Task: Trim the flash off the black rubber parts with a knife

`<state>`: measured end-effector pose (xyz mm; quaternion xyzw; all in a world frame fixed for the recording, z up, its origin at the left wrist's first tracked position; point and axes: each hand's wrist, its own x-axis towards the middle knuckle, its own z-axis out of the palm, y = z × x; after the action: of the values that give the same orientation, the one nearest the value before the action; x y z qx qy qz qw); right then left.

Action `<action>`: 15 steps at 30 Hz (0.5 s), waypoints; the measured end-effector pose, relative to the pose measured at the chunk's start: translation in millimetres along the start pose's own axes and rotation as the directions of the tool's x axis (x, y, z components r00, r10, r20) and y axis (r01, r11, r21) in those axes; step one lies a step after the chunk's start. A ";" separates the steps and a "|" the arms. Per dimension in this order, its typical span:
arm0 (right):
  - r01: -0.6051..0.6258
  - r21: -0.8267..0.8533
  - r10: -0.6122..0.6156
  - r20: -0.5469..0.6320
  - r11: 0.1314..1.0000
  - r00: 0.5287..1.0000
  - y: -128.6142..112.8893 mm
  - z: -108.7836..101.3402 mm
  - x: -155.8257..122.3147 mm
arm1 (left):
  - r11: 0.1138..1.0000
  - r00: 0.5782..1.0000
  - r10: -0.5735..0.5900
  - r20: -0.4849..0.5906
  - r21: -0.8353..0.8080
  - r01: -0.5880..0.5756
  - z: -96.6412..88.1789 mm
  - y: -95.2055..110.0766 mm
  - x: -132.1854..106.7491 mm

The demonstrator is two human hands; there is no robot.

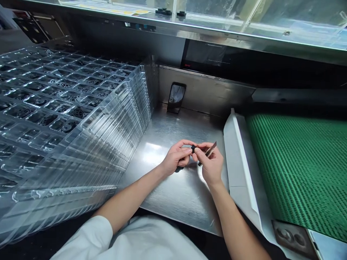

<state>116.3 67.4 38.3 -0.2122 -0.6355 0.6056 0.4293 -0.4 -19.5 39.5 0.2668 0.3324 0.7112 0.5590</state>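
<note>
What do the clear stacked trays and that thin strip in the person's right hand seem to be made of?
The stacked trays look like thin, glossy moulded clear plastic: light glints along their formed ribs and dark parts show through. The thin strip in the right hand looks like metal with a dull sheen, though it is too small to be sure.

Here's the layout: a stack of plastic trays towers along the left edge of the steel bench, with round parts sitting in the tray pockets. Straight ahead, a phone leans on the steel back wall. Over to the right, a conveyor belt runs just past a guard panel. Mid-bench, the left hand and right hand meet at a small part.
</note>
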 end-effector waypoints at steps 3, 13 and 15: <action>-0.009 0.014 0.009 0.009 1.000 1.000 0.6 -0.2 0.6 | 1.000 1.000 0.023 0.001 0.011 -0.023 -0.8 -1.5 0.7; 0.176 -0.362 -0.194 -0.014 0.915 0.981 3.7 -8.5 1.0 | 0.990 0.986 0.142 -0.086 0.037 -0.139 -2.1 1.5 2.5; 0.294 -0.437 -0.286 0.084 0.850 0.954 2.5 -9.7 0.9 | 0.988 0.983 0.152 -0.100 0.055 -0.148 -2.2 2.0 2.5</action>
<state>122.9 74.2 35.2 -0.2016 -0.7849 0.3742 0.4507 -3.9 -17.7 39.6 0.2670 0.3567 0.7561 0.4794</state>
